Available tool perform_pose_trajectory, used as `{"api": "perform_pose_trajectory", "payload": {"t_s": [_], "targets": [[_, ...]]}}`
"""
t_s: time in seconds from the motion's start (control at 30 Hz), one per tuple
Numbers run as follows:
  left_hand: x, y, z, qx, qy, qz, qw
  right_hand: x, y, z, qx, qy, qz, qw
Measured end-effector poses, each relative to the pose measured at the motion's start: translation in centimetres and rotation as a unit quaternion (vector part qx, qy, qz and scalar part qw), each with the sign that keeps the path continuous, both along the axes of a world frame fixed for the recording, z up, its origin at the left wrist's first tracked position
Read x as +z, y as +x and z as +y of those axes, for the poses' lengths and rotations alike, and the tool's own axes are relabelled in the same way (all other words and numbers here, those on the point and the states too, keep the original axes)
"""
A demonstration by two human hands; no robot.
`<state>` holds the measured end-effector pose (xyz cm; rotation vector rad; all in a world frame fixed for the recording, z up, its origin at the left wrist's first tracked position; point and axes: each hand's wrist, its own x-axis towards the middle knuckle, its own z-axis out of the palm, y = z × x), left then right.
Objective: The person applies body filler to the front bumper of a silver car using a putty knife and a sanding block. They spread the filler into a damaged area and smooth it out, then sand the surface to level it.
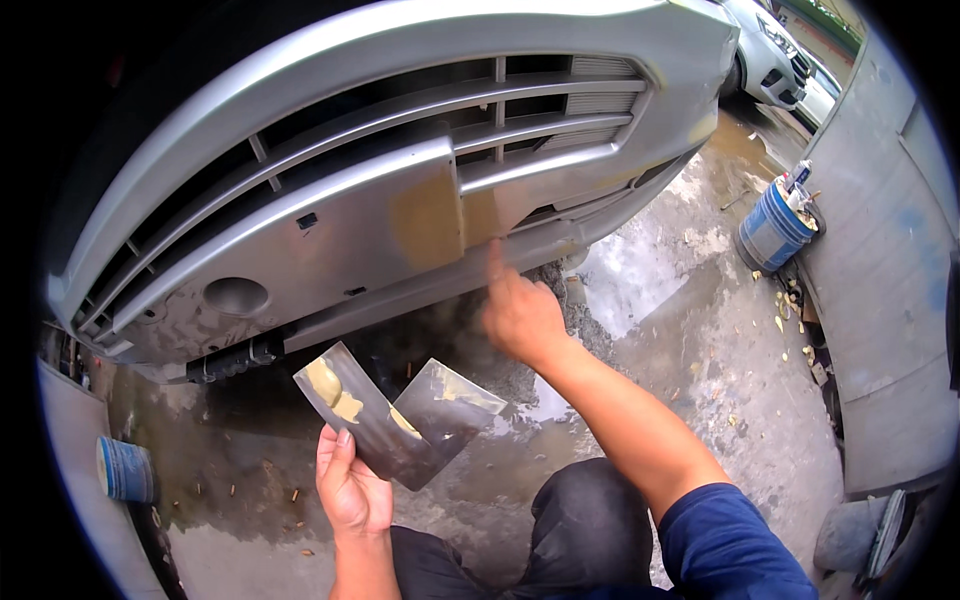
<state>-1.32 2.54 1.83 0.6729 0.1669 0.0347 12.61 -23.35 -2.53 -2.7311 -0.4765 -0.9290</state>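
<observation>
My left hand (352,480) holds two flat metal spreaders (355,400), with pale yellow putty smeared on their faces. The index finger of my right hand (520,310) reaches to the silver bumper (330,250) at a tan patch (480,218), its fingertip at or very near the surface; the other fingers are bent, with nothing seen in them. A second, larger tan patch (420,215) lies just left of it on the raised panel, below the slatted grille (400,110).
Blue buckets stand at the right (775,230) and far left (125,470), a grey container (850,535) at lower right. Metal sheets (890,300) line the right side. White cars (770,60) stand behind. The concrete floor (700,400) is wet and stained, with scraps about.
</observation>
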Motion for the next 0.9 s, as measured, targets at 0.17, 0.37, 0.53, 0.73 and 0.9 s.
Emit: {"api": "perform_pose_trajectory", "payload": {"t_s": [0.17, 0.37, 0.53, 0.73, 0.9], "targets": [[0.1, 0.1, -0.1, 0.0, 0.01, -0.005, 1.0, 1.2, -0.3, 0.8, 0.025, 0.069, -0.032, 0.997], [0.1, 0.2, -0.5, -0.016, 0.015, -0.011, 1.0, -1.3, -3.2, 0.5, 0.149, 0.087, 0.095, 0.98], [-0.9, 0.1, -1.9, -0.023, 0.016, -0.016, 0.999, 1.4, -9.2, -2.4, 0.38, 0.392, 0.459, 0.701], [-1.2, 0.2, -5.6, -0.042, 0.03, -0.002, 0.999, 0.3, -12.9, -1.5, 0.26, 0.579, 0.495, 0.594], [-0.6, 0.4, -7.3, -0.022, 0.049, -0.019, 0.998, 0.8, -12.7, -2.7, 0.15, 0.702, 0.381, 0.583]]}}
